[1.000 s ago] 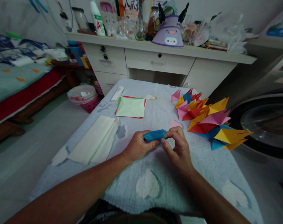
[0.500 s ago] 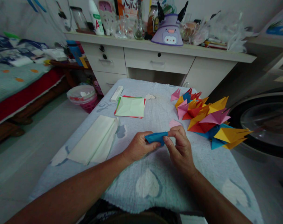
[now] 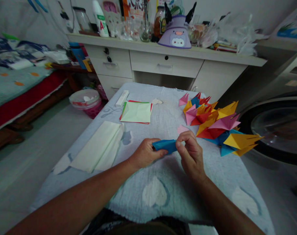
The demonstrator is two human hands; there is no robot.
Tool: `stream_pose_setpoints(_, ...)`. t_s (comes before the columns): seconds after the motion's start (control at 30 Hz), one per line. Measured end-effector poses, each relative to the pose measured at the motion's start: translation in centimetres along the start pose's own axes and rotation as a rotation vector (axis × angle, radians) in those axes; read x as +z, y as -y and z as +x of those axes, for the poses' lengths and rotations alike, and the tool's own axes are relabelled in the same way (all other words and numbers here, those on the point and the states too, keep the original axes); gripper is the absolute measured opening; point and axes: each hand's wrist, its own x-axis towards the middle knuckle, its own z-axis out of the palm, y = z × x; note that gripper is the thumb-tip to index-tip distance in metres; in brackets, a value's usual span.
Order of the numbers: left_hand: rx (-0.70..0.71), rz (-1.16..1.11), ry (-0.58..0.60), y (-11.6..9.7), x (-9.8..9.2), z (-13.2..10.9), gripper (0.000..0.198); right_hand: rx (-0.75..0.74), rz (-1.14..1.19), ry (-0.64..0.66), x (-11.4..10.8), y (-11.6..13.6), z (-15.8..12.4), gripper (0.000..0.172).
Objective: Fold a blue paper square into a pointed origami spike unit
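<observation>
Blue paper [image 3: 166,146]: a folded piece, pinched at both ends and raised just off the cloth-covered desk [image 3: 163,195], straight ahead of me at 12 o'clock.
Left hand [image 3: 145,153]: closed on the paper's left end with the thumb on top. Its heel is down on the desk, I judge to steady the piece.
Right hand [image 3: 191,151]: fingertips closed on the right end with the knuckles raised, seemingly to press a fold there.
Folded pile [image 3: 212,122]: pointed pieces in yellow, red, pink and blue, heaped at 2 o'clock. It is near my right hand but apart from it, clear of the working space.
Pink piece [image 3: 182,129]: alone at 1 o'clock, between the hands and the pile.
Flat sheets [image 3: 136,112]: a squared stack, pale green on top, at 11 o'clock and likely within reach.
White folded sheet [image 3: 99,147]: along the desk's left edge at 9 o'clock, well apart from the paper.
</observation>
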Motion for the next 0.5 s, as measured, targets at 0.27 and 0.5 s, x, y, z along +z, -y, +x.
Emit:
stream_pose_setpoints(0.27,-0.015,-0.249,0.100,0.13,-0.18,-0.05,0.030,0.041,-0.023,0.127,0.30,0.42,0.20,0.020)
stream_pose_setpoints(0.5,-0.002,-0.186,0.039,0.11,0.11,-0.02,0.034,-0.005,-0.136,0.166,0.61,0.65,0.39,0.018)
